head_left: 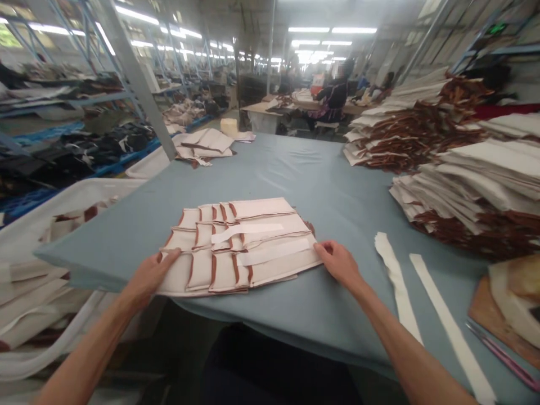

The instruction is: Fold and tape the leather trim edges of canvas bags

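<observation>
A fanned stack of cream fabric pieces with brown trim [236, 244] lies near the front edge of a blue-grey table [320, 185]. Two white strips [261, 250] lie across its top. My left hand [147, 275] presses on the stack's left front corner, fingers curled over the edge. At the right side my right hand [340, 264] touches the stack's edge, its fingers bent against the fabric.
Two loose white strips [422, 292] lie right of my right hand. Tall piles of the same pieces [464, 185] fill the table's right side. A smaller pile [202, 146] sits far left. Pink scissors [502, 354] lie at the right edge. A person [333, 98] sits at a distant table.
</observation>
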`<move>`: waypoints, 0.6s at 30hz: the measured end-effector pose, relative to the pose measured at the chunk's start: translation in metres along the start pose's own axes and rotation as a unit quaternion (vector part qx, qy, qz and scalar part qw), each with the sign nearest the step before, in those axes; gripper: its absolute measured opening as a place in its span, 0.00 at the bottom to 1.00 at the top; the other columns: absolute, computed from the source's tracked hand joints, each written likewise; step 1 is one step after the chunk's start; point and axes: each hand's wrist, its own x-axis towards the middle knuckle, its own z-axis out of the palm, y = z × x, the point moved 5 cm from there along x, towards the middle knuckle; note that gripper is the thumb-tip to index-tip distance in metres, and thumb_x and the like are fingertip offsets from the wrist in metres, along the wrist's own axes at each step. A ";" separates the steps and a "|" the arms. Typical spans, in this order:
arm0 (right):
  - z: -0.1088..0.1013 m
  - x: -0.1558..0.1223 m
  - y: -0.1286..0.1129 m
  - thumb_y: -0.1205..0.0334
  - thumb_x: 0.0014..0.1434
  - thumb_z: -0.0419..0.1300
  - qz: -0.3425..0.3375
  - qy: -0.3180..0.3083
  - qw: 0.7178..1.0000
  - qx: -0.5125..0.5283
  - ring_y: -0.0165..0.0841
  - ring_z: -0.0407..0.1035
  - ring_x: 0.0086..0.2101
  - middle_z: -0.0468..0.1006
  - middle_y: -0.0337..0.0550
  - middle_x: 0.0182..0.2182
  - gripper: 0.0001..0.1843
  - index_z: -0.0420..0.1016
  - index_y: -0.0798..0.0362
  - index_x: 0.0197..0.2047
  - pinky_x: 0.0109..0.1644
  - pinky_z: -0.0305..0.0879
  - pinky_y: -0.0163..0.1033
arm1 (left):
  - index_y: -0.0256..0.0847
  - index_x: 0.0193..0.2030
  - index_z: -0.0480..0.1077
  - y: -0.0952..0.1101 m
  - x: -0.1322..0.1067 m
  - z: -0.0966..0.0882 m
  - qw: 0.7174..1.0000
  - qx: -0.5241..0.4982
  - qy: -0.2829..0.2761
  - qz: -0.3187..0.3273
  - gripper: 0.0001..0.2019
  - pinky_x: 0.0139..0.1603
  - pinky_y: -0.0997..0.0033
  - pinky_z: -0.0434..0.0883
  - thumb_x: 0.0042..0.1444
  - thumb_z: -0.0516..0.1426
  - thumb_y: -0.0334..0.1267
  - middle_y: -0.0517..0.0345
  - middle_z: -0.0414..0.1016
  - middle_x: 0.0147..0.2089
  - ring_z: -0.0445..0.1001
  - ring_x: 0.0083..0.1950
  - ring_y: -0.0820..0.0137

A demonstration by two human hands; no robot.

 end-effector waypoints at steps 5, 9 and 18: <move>0.003 -0.075 -0.046 0.44 0.67 0.59 -0.093 0.080 0.993 0.004 0.45 0.78 0.48 0.83 0.54 0.52 0.24 0.76 0.53 0.56 0.53 0.73 0.48 | 0.39 0.44 0.80 -0.018 -0.030 0.021 0.997 -0.066 -0.037 0.011 0.17 0.35 0.69 0.78 0.60 0.65 0.52 0.50 0.88 0.37 0.84 0.37 0.58; 0.064 -0.153 -0.134 0.52 0.64 0.69 -0.369 0.035 0.927 0.060 0.46 0.77 0.53 0.83 0.52 0.52 0.20 0.76 0.52 0.55 0.61 0.74 0.49 | 0.38 0.49 0.78 -0.026 -0.052 0.042 0.990 -0.125 -0.068 0.023 0.21 0.41 0.62 0.82 0.61 0.64 0.55 0.48 0.89 0.39 0.86 0.39 0.55; 0.120 -0.135 -0.206 0.63 0.67 0.64 -0.248 -0.067 0.951 -0.170 0.51 0.78 0.53 0.83 0.60 0.53 0.18 0.77 0.59 0.58 0.58 0.76 0.54 | 0.35 0.45 0.80 -0.021 -0.075 0.048 0.983 -0.138 -0.075 0.098 0.37 0.43 0.60 0.81 0.50 0.64 0.73 0.47 0.87 0.37 0.84 0.40 0.51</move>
